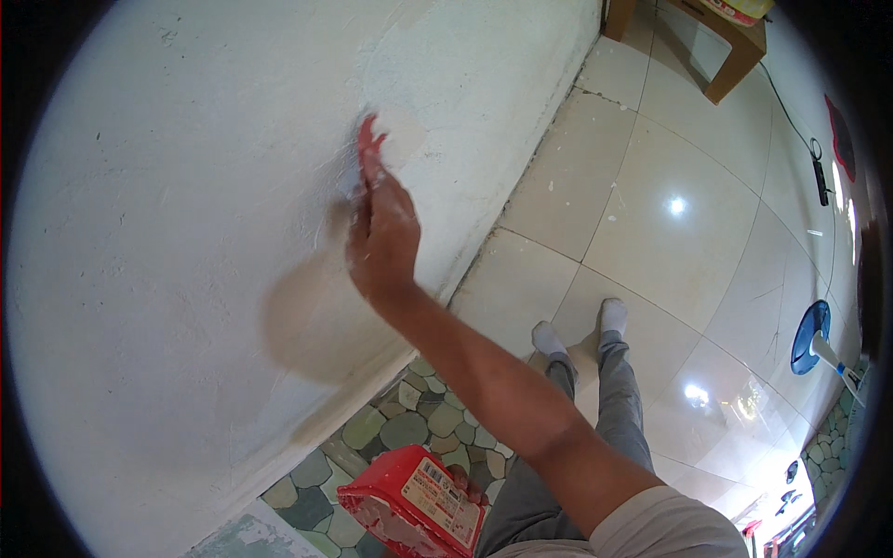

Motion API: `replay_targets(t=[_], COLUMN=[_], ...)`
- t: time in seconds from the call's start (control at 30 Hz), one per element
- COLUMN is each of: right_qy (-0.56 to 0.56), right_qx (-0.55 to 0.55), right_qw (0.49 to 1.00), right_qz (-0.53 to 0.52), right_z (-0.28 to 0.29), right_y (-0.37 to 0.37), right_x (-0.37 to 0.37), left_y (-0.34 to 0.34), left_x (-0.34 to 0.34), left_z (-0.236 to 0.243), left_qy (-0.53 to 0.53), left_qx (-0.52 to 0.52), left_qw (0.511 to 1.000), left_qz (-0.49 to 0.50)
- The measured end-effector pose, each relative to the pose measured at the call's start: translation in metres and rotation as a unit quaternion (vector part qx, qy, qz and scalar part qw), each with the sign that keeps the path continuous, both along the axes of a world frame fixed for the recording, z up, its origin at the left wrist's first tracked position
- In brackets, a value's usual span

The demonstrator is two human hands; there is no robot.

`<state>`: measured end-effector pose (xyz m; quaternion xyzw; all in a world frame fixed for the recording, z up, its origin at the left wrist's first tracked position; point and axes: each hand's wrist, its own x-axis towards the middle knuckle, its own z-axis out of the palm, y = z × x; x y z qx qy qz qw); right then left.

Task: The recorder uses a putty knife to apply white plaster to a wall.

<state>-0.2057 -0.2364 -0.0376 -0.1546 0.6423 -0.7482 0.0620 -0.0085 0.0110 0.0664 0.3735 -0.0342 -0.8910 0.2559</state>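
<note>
My right hand (383, 237) is raised against the white wall (186, 186), its arm stretched out from the lower right. Its fingers are pressed together around a thin red piece (366, 139) smeared with white paste; most of it is hidden, so I cannot tell its exact kind. Beside the fingertips, a smooth cream-coloured patch of paste (406, 135) shows on the wall. Low in the picture, my left hand (470, 485) grips a red plastic tub (409, 498) with a pale label. The tub is tilted, and white paste coats its inside.
Beige floor tiles (679, 214) with white specks run along the wall's foot. Pebble-patterned flooring (405, 428) lies under the tub. A wooden stool (744, 51) stands at the far right. Near the right edge are a blue round object with a white handle (811, 337) and a black cable piece (820, 181).
</note>
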Motion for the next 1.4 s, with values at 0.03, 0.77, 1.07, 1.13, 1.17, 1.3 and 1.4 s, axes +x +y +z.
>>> replay_targets(t=[0.03, 0.77, 1.07, 1.13, 1.17, 1.3, 1.4], right_qy=[-0.004, -0.042, 0.041, 0.048, 0.068, 0.120, 0.147], right_qx=[-0.013, -0.001, -0.002, 0.004, -0.013, -0.048, -0.032], right_qw=[1.000, 0.997, 0.990, 0.986, 0.982, 0.968, 0.981], right_qz=[0.021, 0.065, 0.137, 0.162, 0.178, 0.213, 0.125], right_z=[0.009, -0.033, 0.003, 0.008, 0.010, 0.005, -0.015], right_y=[0.005, 0.043, 0.055, 0.065, 0.070, 0.084, 0.081], right_x=[0.007, -0.079, -0.001, 0.011, 0.018, 0.029, 0.004], left_y=[0.000, 0.006, 0.009, 0.010, 0.010, 0.008, 0.008], left_x=[0.002, 0.007, 0.014, 0.013, 0.012, 0.007, 0.007], left_z=[0.000, -0.004, -0.012, -0.011, -0.012, -0.010, -0.008], left_qy=[-0.001, -0.021, 0.026, 0.013, 0.014, 0.065, 0.054], left_qx=[-0.002, 0.001, -0.005, 0.007, 0.006, 0.034, 0.023], left_qw=[1.000, 0.999, 0.998, 0.999, 0.999, 0.997, 0.998], left_qz=[0.000, -0.040, -0.048, -0.037, -0.040, -0.015, -0.018])
